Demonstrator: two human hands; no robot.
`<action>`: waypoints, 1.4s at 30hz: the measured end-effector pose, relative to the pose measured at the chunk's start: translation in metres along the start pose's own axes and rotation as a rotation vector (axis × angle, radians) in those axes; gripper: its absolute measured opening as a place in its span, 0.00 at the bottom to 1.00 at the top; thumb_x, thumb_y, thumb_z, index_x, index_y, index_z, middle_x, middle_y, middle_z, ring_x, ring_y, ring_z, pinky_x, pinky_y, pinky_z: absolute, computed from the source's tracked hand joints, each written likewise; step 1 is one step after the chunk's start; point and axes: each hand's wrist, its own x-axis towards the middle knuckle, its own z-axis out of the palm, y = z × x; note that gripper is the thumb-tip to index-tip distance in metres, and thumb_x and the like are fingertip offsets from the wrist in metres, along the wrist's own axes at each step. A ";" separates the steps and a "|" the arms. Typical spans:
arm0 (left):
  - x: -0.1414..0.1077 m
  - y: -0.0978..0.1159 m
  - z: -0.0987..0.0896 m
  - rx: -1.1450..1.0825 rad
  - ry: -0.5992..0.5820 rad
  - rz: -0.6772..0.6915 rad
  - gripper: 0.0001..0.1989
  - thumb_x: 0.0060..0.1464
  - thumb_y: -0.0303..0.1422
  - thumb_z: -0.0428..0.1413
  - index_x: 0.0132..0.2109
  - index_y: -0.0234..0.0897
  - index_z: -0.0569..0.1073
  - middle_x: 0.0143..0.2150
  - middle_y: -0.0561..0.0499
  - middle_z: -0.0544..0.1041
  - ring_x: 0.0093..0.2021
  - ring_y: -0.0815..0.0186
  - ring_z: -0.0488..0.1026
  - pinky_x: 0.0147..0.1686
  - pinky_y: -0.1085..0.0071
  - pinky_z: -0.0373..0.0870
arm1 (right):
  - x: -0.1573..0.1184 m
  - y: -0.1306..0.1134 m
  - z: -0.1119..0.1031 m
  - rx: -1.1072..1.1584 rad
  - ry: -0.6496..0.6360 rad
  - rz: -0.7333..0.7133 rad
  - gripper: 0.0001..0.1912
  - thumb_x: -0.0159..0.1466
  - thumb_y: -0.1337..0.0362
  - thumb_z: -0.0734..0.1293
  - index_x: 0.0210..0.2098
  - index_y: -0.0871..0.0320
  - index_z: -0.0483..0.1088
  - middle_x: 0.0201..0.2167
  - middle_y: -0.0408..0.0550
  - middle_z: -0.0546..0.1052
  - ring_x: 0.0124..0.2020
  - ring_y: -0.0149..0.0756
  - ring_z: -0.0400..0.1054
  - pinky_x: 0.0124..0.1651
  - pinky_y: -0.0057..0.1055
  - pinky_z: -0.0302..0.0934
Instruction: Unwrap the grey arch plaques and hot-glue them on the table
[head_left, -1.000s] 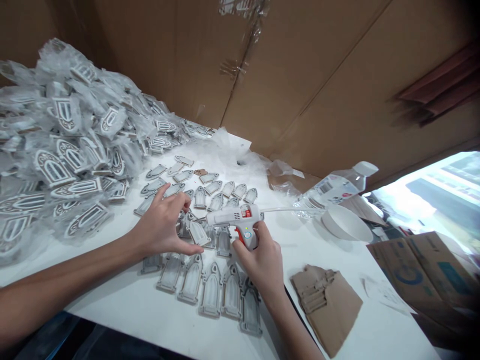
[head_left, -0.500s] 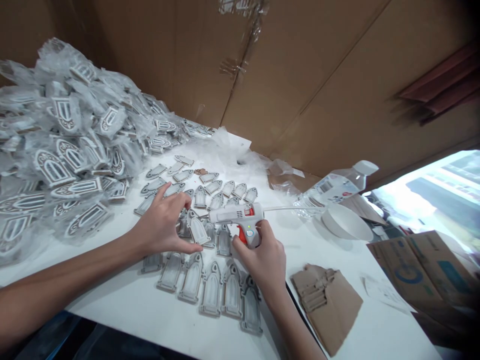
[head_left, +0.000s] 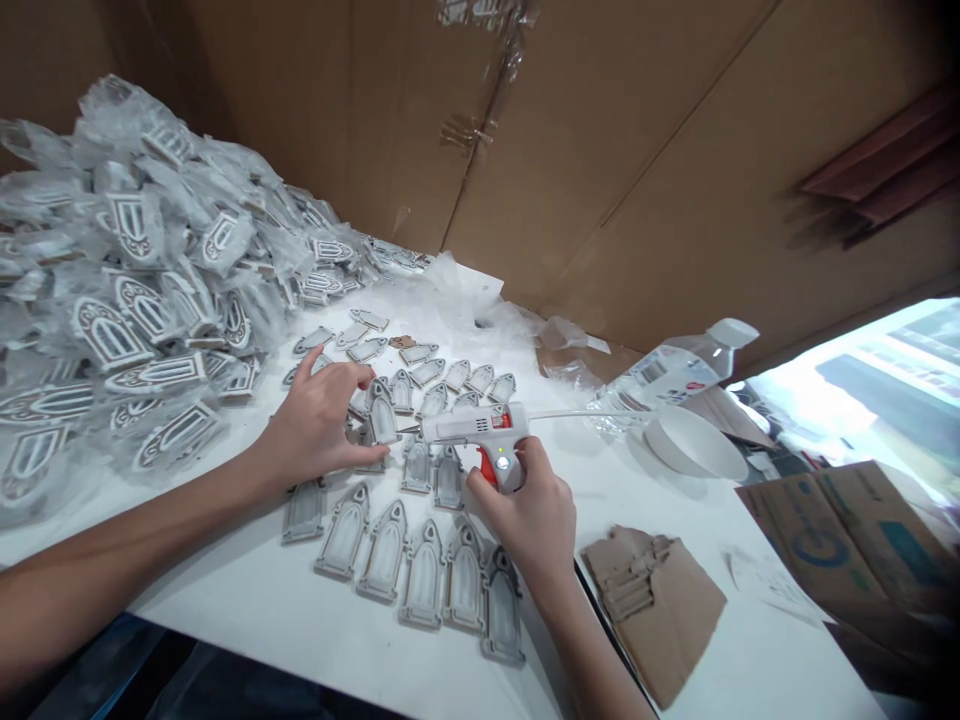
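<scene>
My left hand (head_left: pixel 316 418) is closed on a small arched window-shaped plaque (head_left: pixel 382 414), gripping it between thumb and fingers above the table. A white hot glue gun (head_left: pixel 469 427) with a red trigger rests in my right hand (head_left: pixel 538 505), its small light lit. The gun's nozzle points left at the plaque's edge; whether they touch, I cannot tell. Behind the gun sticks out a pale glue stick (head_left: pixel 574 414). Below my hands, several more arched plaques (head_left: pixel 424 575) lie in a row, and smaller-looking ones (head_left: pixel 457 376) lie beyond.
At the left rises a heap of plastic-wrapped arched plaques (head_left: pixel 112 335). To the right are a clear bottle (head_left: pixel 667 368), a white bowl (head_left: pixel 694 450) and a torn cardboard piece (head_left: pixel 660 610). A cardboard wall (head_left: pixel 585 150) stands behind the white table (head_left: pixel 247 630); a box (head_left: pixel 847 540) is further right.
My left hand has shifted a little up and left with the plaque, which now stands more upright beside the nozzle. The glue gun has barely moved.
</scene>
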 end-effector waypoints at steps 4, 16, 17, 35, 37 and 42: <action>0.000 0.000 0.000 -0.003 -0.010 0.018 0.34 0.44 0.47 0.61 0.52 0.39 0.55 0.49 0.46 0.71 0.45 0.62 0.72 0.64 0.47 0.44 | 0.000 0.000 0.001 -0.003 -0.016 -0.003 0.16 0.51 0.53 0.63 0.34 0.55 0.58 0.19 0.40 0.65 0.21 0.34 0.58 0.26 0.26 0.45; 0.001 0.003 0.000 -0.034 0.019 0.088 0.28 0.45 0.42 0.62 0.49 0.38 0.58 0.50 0.45 0.72 0.51 0.59 0.70 0.65 0.45 0.41 | -0.001 0.000 0.001 -0.004 -0.050 -0.022 0.14 0.52 0.55 0.63 0.34 0.55 0.58 0.19 0.40 0.65 0.21 0.33 0.57 0.26 0.25 0.44; 0.001 0.003 0.000 -0.035 0.023 0.097 0.28 0.45 0.43 0.61 0.48 0.38 0.58 0.50 0.45 0.72 0.51 0.59 0.70 0.65 0.45 0.41 | -0.001 0.000 0.000 0.004 -0.052 -0.025 0.14 0.52 0.55 0.63 0.34 0.55 0.59 0.19 0.40 0.65 0.20 0.32 0.56 0.26 0.25 0.44; 0.002 0.001 -0.001 -0.005 0.044 0.089 0.29 0.45 0.44 0.61 0.49 0.38 0.58 0.50 0.46 0.72 0.47 0.61 0.72 0.65 0.45 0.40 | 0.000 -0.001 -0.002 -0.038 0.011 -0.010 0.15 0.51 0.53 0.63 0.33 0.55 0.59 0.19 0.39 0.64 0.20 0.32 0.56 0.26 0.25 0.42; 0.002 0.000 -0.002 0.005 0.058 0.083 0.29 0.45 0.43 0.61 0.49 0.39 0.58 0.49 0.46 0.72 0.47 0.62 0.72 0.65 0.45 0.41 | 0.000 0.000 -0.002 -0.045 0.015 -0.006 0.15 0.51 0.53 0.63 0.34 0.55 0.60 0.18 0.39 0.64 0.20 0.32 0.56 0.26 0.25 0.43; 0.003 0.000 -0.002 0.020 0.066 0.076 0.29 0.46 0.44 0.60 0.50 0.38 0.59 0.48 0.47 0.72 0.47 0.62 0.71 0.65 0.46 0.40 | 0.000 0.000 -0.001 -0.037 0.007 -0.010 0.16 0.50 0.53 0.64 0.33 0.55 0.60 0.18 0.40 0.64 0.20 0.32 0.56 0.26 0.25 0.43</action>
